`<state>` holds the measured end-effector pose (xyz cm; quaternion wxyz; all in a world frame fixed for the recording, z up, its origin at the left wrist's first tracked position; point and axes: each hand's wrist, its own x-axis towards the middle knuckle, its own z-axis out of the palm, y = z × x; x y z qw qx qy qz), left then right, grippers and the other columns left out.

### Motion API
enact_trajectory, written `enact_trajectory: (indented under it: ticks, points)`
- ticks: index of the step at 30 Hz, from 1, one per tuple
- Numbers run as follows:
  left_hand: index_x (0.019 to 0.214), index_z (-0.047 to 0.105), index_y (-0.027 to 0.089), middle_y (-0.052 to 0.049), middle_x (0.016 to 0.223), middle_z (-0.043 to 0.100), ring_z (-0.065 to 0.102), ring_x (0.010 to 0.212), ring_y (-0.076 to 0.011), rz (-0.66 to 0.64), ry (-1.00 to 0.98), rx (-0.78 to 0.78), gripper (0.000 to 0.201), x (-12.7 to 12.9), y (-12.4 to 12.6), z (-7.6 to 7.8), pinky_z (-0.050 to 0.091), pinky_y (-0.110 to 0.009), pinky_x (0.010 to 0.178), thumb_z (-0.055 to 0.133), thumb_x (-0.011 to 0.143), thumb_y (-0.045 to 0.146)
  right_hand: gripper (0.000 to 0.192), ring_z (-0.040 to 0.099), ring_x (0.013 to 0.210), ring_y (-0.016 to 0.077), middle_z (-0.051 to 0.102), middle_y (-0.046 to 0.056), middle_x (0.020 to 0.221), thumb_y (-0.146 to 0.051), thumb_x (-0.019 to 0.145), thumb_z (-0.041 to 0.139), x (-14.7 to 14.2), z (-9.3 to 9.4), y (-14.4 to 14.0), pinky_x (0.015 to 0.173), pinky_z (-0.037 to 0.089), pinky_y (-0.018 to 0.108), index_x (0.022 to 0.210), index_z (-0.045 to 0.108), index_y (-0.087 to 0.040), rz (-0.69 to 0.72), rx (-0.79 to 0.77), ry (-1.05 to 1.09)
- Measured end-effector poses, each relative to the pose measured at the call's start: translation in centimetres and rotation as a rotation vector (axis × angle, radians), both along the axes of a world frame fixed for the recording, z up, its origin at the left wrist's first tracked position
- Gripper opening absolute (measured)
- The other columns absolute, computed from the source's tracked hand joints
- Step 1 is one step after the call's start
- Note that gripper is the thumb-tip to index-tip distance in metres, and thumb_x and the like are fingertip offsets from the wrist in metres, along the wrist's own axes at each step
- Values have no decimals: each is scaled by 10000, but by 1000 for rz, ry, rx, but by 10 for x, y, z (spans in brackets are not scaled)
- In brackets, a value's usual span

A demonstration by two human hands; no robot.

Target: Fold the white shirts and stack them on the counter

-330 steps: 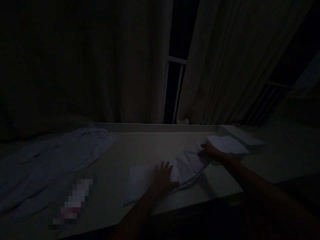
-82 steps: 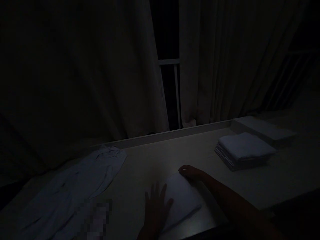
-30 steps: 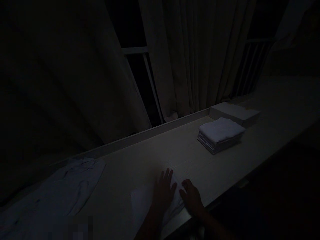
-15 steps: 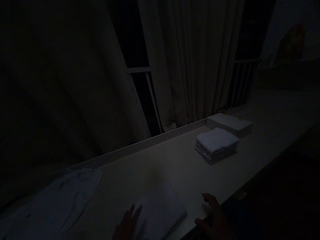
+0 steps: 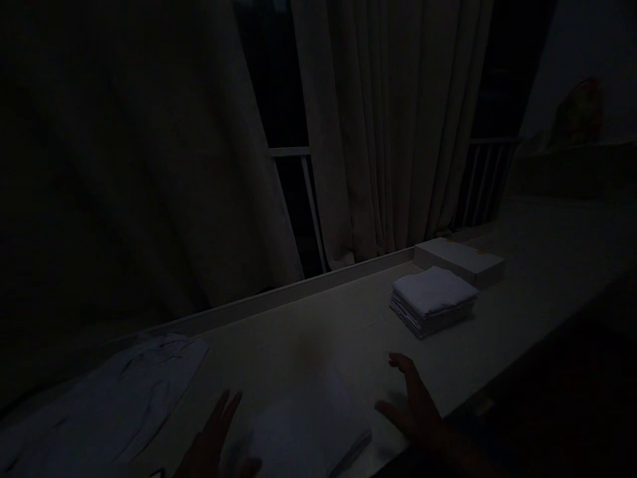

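Observation:
The room is very dark. A folded white cloth (image 5: pixel 306 431) lies near the front edge of a long pale table (image 5: pixel 348 332). My left hand (image 5: pixel 213 438) hovers just left of it, fingers spread, holding nothing. On the other side of the cloth my right hand (image 5: pixel 413 398) is open above the table, also not touching it. A neat stack of folded white cloths (image 5: pixel 432 299) sits further back to the right.
A flat white box (image 5: pixel 460 260) lies behind the stack by the table's back rim. An unfolded pale shirt (image 5: pixel 109 405) is spread at the left. Curtains (image 5: pixel 378 133) and a window rail hang behind the table. The table's front edge runs at lower right.
Both hands have come off the folded cloth and moved apart to either side of it. The view has swung right and up, bringing the stack closer to centre.

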<state>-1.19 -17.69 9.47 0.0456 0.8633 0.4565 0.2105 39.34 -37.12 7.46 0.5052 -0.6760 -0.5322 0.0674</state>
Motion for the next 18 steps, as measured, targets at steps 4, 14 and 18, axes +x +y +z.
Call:
enact_trajectory:
  ticks: [4, 14, 18]
  points:
    - [1498, 215, 216, -101, 1568, 243, 340, 1388, -277, -11, 15, -67, 876, 47, 79, 42, 351, -439, 1097, 525, 786, 620, 846, 510, 1188, 253, 449, 166, 1376, -507, 718, 712, 11, 25, 106, 1009, 418, 377, 1389, 346, -144, 61, -53, -4]
    - [1512, 160, 224, -96, 1559, 271, 356, 1381, -252, -59, -72, -119, 826, 88, 83, 57, 360, -406, 1098, 464, 846, 608, 914, 540, 1155, 237, 492, 156, 1357, -590, 722, 676, 21, 62, 159, 960, 437, 359, 1442, 317, -156, 154, -164, 39]
    - [1514, 137, 317, -38, 1560, 277, 336, 1393, -243, -139, 53, -55, 750, 48, 11, -7, 323, -451, 1124, 472, 875, 523, 857, 574, 1083, 234, 522, 119, 1315, -544, 719, 698, 20, 5, 88, 920, 469, 387, 1432, 333, -240, 169, -139, 34]
